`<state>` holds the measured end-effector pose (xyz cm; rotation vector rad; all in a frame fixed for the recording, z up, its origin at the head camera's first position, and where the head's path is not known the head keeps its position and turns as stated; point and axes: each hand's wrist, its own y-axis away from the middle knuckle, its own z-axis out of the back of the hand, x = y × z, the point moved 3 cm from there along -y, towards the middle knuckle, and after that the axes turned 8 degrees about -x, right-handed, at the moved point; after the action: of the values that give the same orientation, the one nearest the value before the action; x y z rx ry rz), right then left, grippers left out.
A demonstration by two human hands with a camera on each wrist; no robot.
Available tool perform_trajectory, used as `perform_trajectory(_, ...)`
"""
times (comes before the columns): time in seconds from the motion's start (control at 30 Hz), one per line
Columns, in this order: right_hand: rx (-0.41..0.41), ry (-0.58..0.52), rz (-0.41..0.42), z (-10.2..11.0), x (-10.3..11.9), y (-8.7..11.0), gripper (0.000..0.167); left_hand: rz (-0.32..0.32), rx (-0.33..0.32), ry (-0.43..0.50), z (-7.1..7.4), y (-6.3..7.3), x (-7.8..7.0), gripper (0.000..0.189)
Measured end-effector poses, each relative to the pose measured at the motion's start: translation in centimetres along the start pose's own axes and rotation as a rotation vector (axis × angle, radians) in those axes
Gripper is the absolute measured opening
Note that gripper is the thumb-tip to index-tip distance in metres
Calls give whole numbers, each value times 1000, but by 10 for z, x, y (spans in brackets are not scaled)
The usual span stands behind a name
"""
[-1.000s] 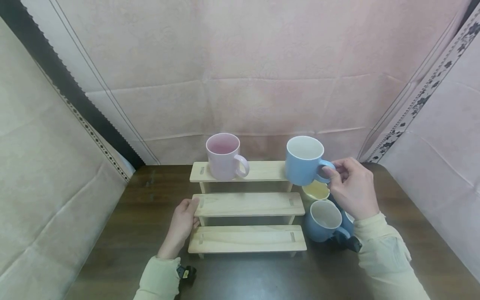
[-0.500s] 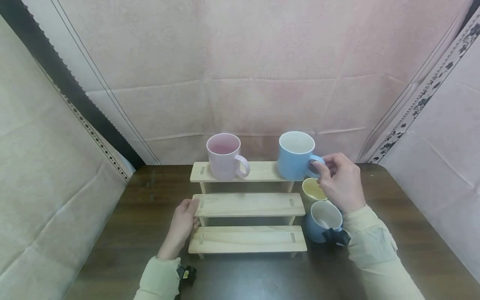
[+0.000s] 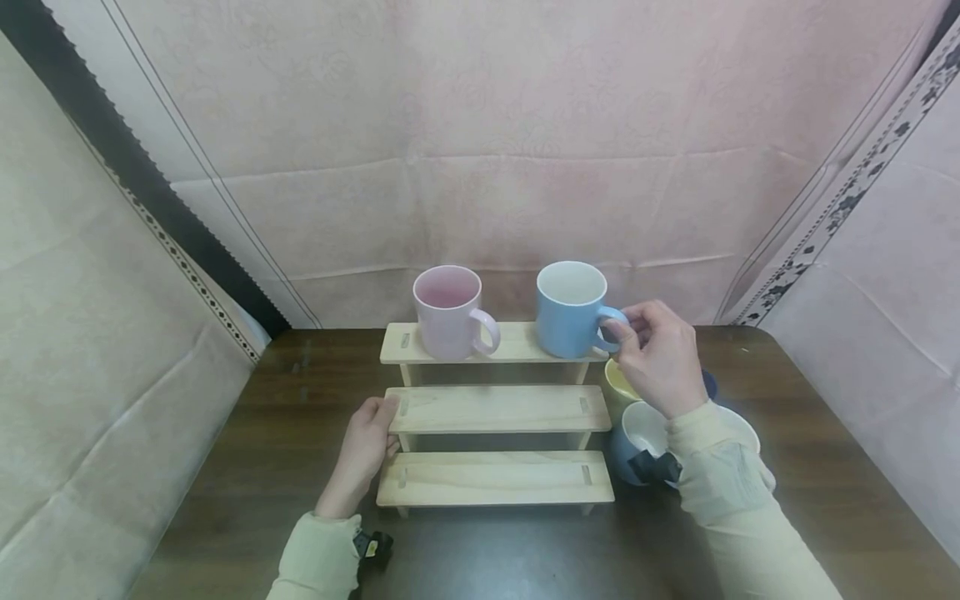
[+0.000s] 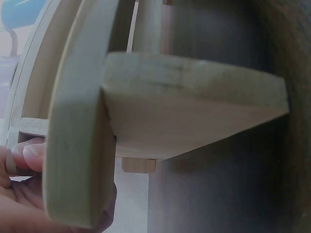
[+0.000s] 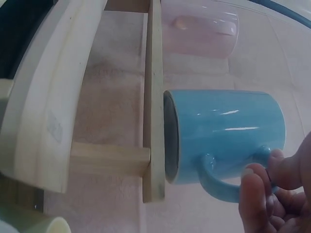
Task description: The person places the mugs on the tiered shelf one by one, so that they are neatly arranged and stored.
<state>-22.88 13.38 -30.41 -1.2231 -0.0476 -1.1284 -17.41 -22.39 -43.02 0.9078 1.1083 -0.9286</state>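
Note:
A three-step wooden rack stands on the table. My left hand holds the left end of its middle step; in the left wrist view the fingers curl at the board's end. On the top step, toward the right, is a light blue mug, upright. My right hand pinches its handle between thumb and fingers. The right wrist view has the mug's base against or very near the top board. A lilac mug stands on the top step's left part, its handle toward the right.
Right of the rack several mugs crowd the table: a yellow one, a blue one and others partly hidden by my right arm. Pale cloth hangs behind the dark wooden table and on both sides.
My right hand has carried the light blue mug left, from the right end of the top step to farther in over it. The left hand stays put on the middle step.

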Motion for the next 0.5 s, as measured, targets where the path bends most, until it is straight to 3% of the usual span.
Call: perform_trajectory(0.5,65,-24,-59,-17,7,1,11,-10,-3,-5,0,-1,2,34)
